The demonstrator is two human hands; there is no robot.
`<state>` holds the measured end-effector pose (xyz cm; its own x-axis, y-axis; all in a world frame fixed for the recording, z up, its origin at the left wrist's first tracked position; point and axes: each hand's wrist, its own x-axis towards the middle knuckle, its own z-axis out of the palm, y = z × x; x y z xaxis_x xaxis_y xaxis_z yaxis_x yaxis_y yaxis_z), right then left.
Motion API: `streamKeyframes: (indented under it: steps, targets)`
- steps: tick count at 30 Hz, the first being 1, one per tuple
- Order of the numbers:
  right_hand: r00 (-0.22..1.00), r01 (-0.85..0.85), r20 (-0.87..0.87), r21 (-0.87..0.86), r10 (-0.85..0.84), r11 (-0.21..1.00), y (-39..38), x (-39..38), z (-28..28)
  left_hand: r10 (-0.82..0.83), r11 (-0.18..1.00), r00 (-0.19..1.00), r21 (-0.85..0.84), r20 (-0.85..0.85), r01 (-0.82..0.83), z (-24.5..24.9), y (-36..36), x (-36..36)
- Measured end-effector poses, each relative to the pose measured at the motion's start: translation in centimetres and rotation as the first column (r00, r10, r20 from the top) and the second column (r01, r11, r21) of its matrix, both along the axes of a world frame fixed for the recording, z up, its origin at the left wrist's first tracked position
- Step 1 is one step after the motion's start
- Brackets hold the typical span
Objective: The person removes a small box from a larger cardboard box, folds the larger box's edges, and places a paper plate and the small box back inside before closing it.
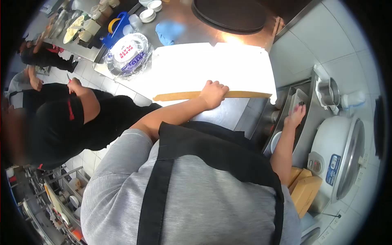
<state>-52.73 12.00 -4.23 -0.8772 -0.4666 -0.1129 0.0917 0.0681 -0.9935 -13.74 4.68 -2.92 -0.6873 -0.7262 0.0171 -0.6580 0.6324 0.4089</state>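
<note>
A large white cardboard sheet or box [212,67] with a brown front edge lies on the steel counter, glaring bright. My left hand [214,94] rests at this front edge, fingers curled over it. Off to the right, my right hand [295,117] reaches over a metal shelf unit beside a white plastic basket [300,98]. Its fingers are bent together around a small dark thing, too small to name. A white round container [276,141] sits below that wrist, partly hidden by my forearm.
Wrapped paper plates [130,55], a blue cloth [169,32] and dark round trays [228,16] are on the counter. A large white rice cooker [337,151], a metal pot [328,92] and brown boxes [305,192] stand right. A co-worker [81,118] holding a red-handled tool is close left.
</note>
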Motion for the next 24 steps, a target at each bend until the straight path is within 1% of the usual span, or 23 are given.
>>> streamKeyframes:
  steps: [1,2,4,5,6,7,8,9,10,11,13,14,16,17,18,19,20,21,22,23,24]
  targets:
    - [0.987,0.026,0.159,-0.024,-0.022,0.999,1.7,-1.1,-1.4,-0.005,1.000,0.999,0.010,-0.047,0.006,0.4,-0.2,-0.6]
    - [0.949,0.052,0.314,-0.044,-0.036,0.998,3.1,-1.9,-3.0,-0.033,0.999,0.985,0.015,-0.170,0.036,1.9,-1.0,-0.8]
    - [0.956,-0.070,0.285,-0.007,0.069,0.998,4.3,-0.4,-3.4,-0.088,0.994,0.913,0.026,-0.397,0.107,8.6,-2.4,-0.5]
    - [0.954,-0.128,0.276,0.012,0.119,0.992,4.7,1.1,-3.6,-0.026,0.984,0.882,0.141,-0.470,0.104,13.6,-2.7,0.2]
    - [0.929,-0.288,0.231,-0.040,0.290,0.957,3.6,3.2,-1.9,0.003,0.980,0.866,0.173,-0.499,0.096,16.9,-3.7,1.1]
    - [0.876,-0.441,0.177,-0.083,0.448,0.894,1.8,5.7,1.2,-0.030,0.987,0.783,0.103,-0.621,0.120,18.8,-4.8,1.9]
    - [0.838,-0.519,0.108,-0.139,0.534,0.843,-0.1,8.3,4.1,-0.016,0.972,0.629,0.135,-0.777,0.191,20.8,-5.4,2.4]
    - [0.792,-0.595,0.031,-0.186,0.610,0.782,-2.1,10.6,6.9,0.146,0.921,0.587,0.326,-0.796,0.213,23.0,-5.6,3.4]
    - [0.734,-0.651,-0.037,-0.325,0.678,0.686,-4.0,12.4,9.1,0.160,0.888,0.422,0.317,-0.892,0.333,23.1,-6.9,3.9]
    - [0.671,-0.694,-0.120,-0.447,0.732,0.564,-5.3,13.6,11.0,0.157,0.907,0.271,0.247,-0.950,0.340,23.1,-7.7,4.0]
    - [0.631,-0.742,-0.237,-0.462,0.739,0.486,-6.2,14.4,14.4,0.092,0.985,0.112,0.107,-0.989,0.135,22.0,-9.9,4.1]
    - [0.604,-0.768,-0.293,-0.461,0.741,0.444,-6.3,14.9,16.0,0.215,0.963,0.003,0.213,-0.977,0.166,21.3,-10.3,4.2]
    - [0.695,-0.717,-0.385,-0.308,0.608,0.625,-4.8,17.1,20.6,0.458,0.879,-0.207,0.404,-0.865,0.253,20.4,-10.5,4.6]
    - [0.718,-0.671,-0.436,-0.230,0.542,0.705,-4.1,18.1,22.2,0.442,0.896,0.043,0.443,-0.896,0.021,17.9,-11.2,5.1]
    - [0.734,-0.622,-0.505,-0.231,0.453,0.748,-3.7,18.7,22.9,0.459,0.886,0.288,0.411,-0.841,-0.214,14.1,-12.4,5.7]
    - [0.626,-0.612,-0.670,-0.106,0.399,0.784,-3.4,18.9,22.6,0.502,0.852,0.499,0.308,-0.706,-0.423,11.2,-13.0,6.3]
    - [0.481,-0.573,-0.807,0.007,0.343,0.820,-3.0,18.7,22.1,0.402,0.911,0.679,0.194,-0.614,-0.365,9.5,-11.8,6.8]
    - [0.307,-0.506,-0.906,0.104,0.291,0.857,-2.8,18.4,21.4,0.287,0.956,0.826,0.092,-0.486,-0.279,8.4,-9.3,7.2]
    - [0.170,-0.569,-0.956,0.101,0.237,0.816,-2.9,18.1,19.0,0.231,0.963,0.866,0.232,-0.444,-0.138,9.8,-5.6,7.2]
    - [-0.007,-0.524,-0.980,0.174,0.200,0.834,-2.8,18.3,17.2,0.044,0.996,0.869,0.086,-0.492,-0.002,10.4,-2.3,7.1]
    - [-0.084,-0.435,-0.970,0.243,0.229,0.867,-2.5,19.1,14.6,-0.114,0.992,0.878,-0.008,-0.465,0.125,10.3,0.4,7.5]
